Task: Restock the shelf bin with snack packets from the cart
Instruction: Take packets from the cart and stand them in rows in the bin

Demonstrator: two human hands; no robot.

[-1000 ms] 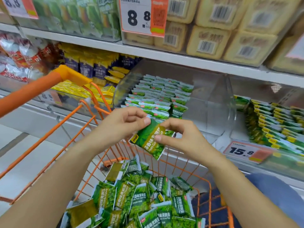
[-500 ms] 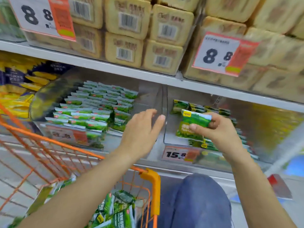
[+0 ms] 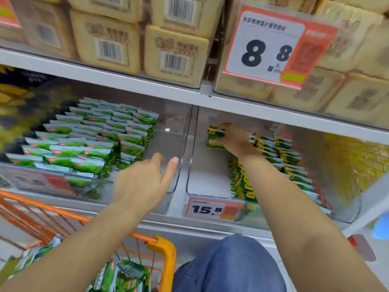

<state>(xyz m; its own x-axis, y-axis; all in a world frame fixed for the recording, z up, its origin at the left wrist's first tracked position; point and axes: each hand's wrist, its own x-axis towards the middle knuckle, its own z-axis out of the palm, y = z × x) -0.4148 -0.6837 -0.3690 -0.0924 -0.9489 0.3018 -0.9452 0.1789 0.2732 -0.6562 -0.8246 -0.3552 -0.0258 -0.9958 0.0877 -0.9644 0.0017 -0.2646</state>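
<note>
Green snack packet (image 3: 215, 137) pinched upright in the right hand (image 3: 233, 140), thumb side on top, fingers beneath, at the back of the clear shelf bin (image 3: 189, 165), just left of the standing rows (image 3: 273, 157); probably held edge-up so it files in like its neighbours. Left hand (image 3: 143, 186) holds nothing, fingers straight and slightly spread near the bin's divider, likely steadying; more packets wait in the orange cart (image 3: 162, 249) below

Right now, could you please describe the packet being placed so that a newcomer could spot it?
Find the clear right-hand bin above the 15.8 price tag. At its back, the right hand pinches a green packet. It alone stands apart from the packed rows.
</note>
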